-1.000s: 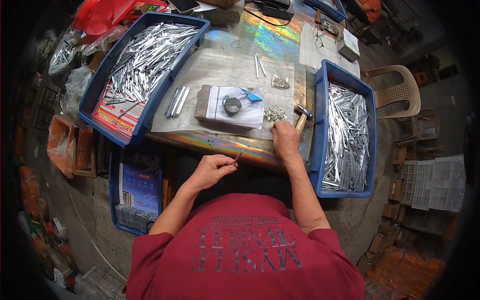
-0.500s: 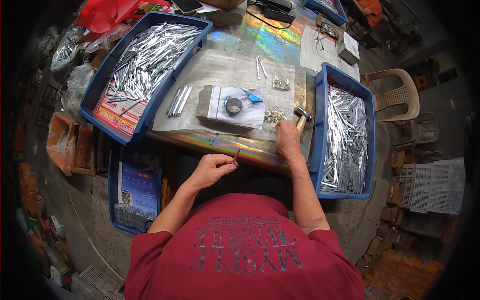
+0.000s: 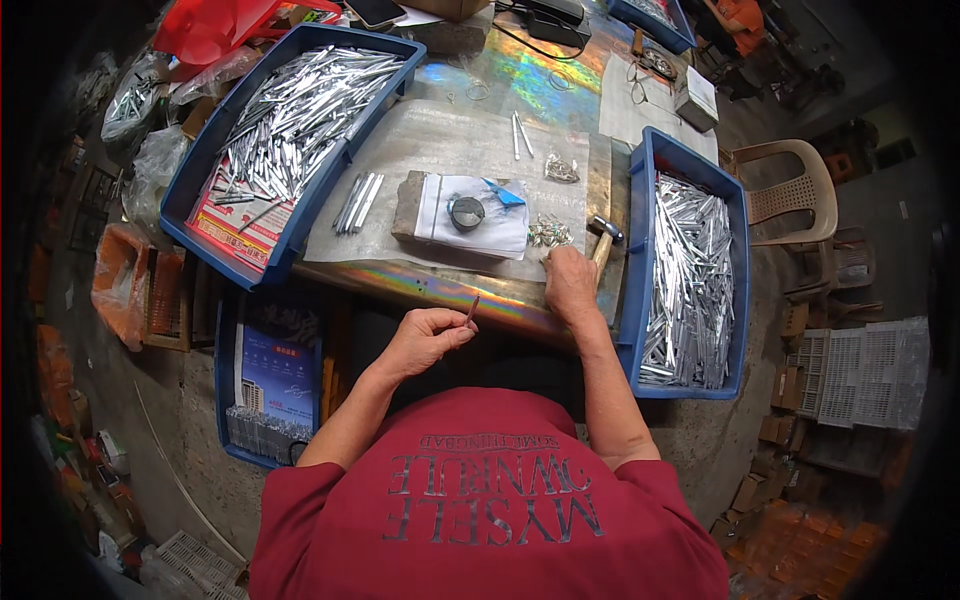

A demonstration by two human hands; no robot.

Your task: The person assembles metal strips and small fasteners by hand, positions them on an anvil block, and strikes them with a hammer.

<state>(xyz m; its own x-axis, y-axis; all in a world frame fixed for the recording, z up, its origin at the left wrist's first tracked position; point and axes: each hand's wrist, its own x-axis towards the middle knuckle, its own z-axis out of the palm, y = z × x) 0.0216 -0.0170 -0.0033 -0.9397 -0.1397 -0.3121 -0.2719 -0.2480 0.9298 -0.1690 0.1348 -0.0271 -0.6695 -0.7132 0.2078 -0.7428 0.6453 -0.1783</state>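
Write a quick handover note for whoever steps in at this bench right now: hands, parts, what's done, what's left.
Left hand: raised near the table edge, pinching one thin metal pin between its fingertips.
Right hand: resting on the table by a pile of small parts, with the hammer just beyond it.
Block with a round dark piece sits mid-table.
Left blue tray and right blue tray both hold many silver rods; which are finished cannot be told.
Left: the pin is not yet set on the block.

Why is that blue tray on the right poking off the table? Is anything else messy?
The blue tray on the right hangs past the table edge, so it looks tippy. The left hand pinches a thin metal piece; the right hand rests by the small parts. Nothing spilled.
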